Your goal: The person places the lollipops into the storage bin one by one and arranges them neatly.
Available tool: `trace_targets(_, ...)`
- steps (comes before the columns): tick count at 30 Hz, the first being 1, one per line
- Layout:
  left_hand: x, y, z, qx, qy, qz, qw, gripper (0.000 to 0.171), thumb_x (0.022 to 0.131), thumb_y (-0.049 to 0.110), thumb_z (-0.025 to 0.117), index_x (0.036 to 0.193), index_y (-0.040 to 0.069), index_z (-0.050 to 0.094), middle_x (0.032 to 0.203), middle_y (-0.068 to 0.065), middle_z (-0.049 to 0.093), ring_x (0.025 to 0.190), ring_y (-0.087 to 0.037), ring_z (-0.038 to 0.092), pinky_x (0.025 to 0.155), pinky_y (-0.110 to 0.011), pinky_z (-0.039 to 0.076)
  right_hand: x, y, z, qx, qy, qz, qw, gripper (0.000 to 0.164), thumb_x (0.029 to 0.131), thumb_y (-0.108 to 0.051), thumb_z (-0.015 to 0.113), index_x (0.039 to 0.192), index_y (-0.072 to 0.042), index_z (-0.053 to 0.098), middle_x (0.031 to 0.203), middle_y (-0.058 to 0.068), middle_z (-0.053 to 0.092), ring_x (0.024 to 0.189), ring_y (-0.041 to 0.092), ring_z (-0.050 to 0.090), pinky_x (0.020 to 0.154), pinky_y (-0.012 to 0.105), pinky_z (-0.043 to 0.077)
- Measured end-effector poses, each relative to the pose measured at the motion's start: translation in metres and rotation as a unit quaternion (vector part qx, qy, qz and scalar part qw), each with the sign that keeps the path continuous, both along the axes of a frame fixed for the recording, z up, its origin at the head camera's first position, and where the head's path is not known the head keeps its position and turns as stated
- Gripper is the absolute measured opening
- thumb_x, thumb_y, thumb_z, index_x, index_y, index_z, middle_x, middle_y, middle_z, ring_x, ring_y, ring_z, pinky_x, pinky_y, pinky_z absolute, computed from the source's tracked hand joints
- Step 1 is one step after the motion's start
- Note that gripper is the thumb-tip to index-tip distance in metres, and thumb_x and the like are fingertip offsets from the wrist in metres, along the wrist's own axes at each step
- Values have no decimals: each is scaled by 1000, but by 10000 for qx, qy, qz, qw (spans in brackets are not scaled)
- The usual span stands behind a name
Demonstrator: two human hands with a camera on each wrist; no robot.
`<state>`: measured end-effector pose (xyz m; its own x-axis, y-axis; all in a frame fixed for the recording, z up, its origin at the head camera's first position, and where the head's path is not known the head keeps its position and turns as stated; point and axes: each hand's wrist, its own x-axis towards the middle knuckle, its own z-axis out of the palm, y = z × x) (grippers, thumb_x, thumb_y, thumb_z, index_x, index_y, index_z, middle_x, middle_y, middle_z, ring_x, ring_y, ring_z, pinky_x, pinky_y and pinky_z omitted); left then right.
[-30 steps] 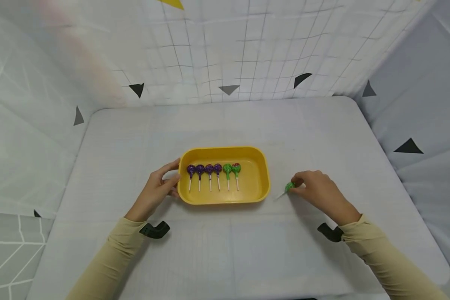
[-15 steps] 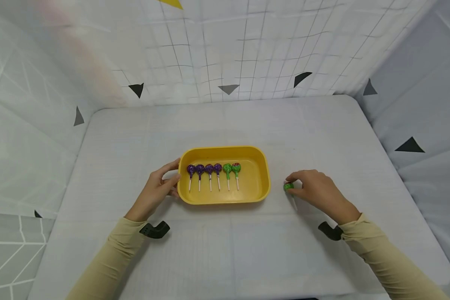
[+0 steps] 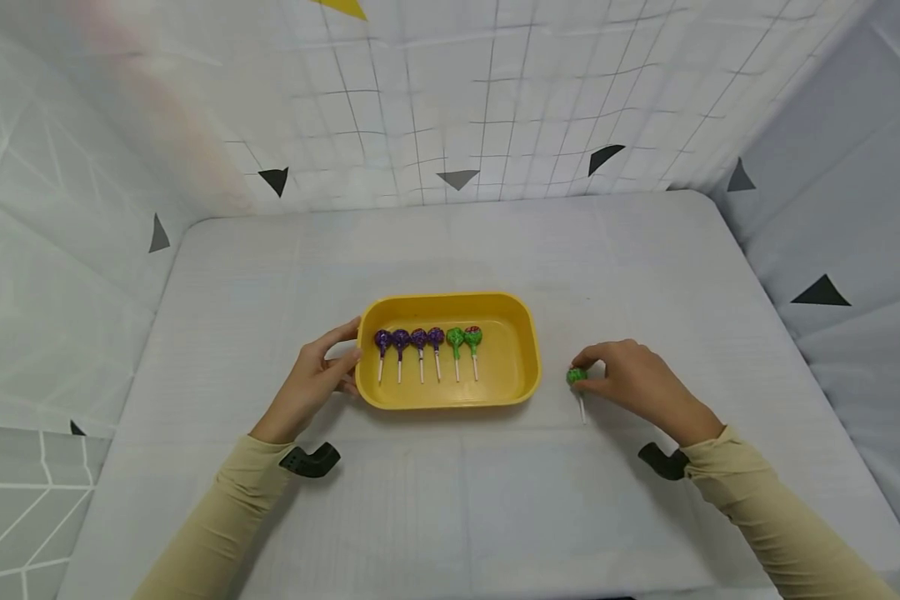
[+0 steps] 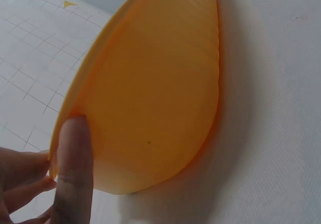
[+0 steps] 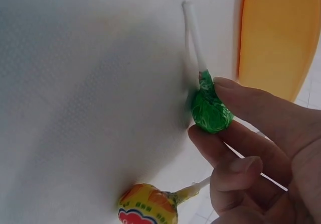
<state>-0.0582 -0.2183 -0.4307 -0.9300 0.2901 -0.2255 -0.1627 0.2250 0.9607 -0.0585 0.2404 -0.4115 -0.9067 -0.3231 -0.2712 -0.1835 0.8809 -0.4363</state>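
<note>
A yellow tray point(image 3: 506, 398) holds a row of several purple lollipops point(image 3: 418, 337) and two green ones point(image 3: 463, 337), sticks toward the person. My left hand point(image 3: 317, 379) holds the tray's left end, its thumb point(image 4: 75, 158) against the outer wall and other fingertips at the rim. Right of the tray, my right hand point(image 3: 633, 379) pinches another green lollipop point(image 5: 211, 111) by its wrapped head between thumb and fingers. Its white stick point(image 3: 582, 410) points toward the person. A yellow lollipop point(image 5: 148, 206) lies near the right hand's lower fingers in the right wrist view; the hand hides it in the head view.
The white-covered table point(image 3: 450, 517) extends on all sides of the tray. White cloth with a grid pattern point(image 3: 450, 108) rises behind the table's far edge, and grey cloth panels point(image 3: 832, 208) flank the sides. Dark wrist cameras point(image 3: 311, 460) sit below both wrists.
The green lollipop has turned in my right fingers, its stick swinging from pointing toward the tray to pointing at the person. My left hand and the tray have stayed put.
</note>
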Motion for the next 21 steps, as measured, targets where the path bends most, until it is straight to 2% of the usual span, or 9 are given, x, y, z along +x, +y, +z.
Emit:
trace_targets(4, 0, 1, 2, 12, -8, -7, 10000, 56, 109, 17, 54, 162, 14, 35, 161, -17, 39, 70, -12, 68, 70, -27, 64, -3, 3, -1, -140, -60, -9, 9999, 28, 86, -26, 85, 110, -12, 80, 108, 7, 79, 73, 14, 61, 62, 29, 52)
trace_targets(7, 1, 1, 3, 9, -21, 1, 10000, 56, 109, 18, 54, 162, 15, 35, 161, -15, 39, 70, -12, 68, 69, -27, 64, -5, 5, 0, -239, -94, -33, 9997, 28, 87, -26, 85, 111, -12, 80, 108, 8, 79, 68, 13, 56, 56, 26, 47)
trace_targets(15, 0, 0, 1, 18, 18, -20, 10000, 57, 109, 18, 54, 162, 13, 34, 162, -18, 38, 71, -12, 68, 70, -27, 64, -11, 2, 13, -347, 84, -17, 9994, 27, 86, -24, 85, 110, -13, 80, 107, 9, 79, 63, 15, 51, 50, 24, 41)
trace_targets(21, 0, 0, 0, 31, -13, -13, 10000, 57, 109, 18, 54, 162, 13, 35, 162, -18, 38, 71, -12, 68, 70, -26, 64, -17, 0, 24, -495, 100, 64, 9987, 27, 87, -25, 85, 111, -13, 80, 107, 9, 79, 63, 15, 52, 49, 25, 43)
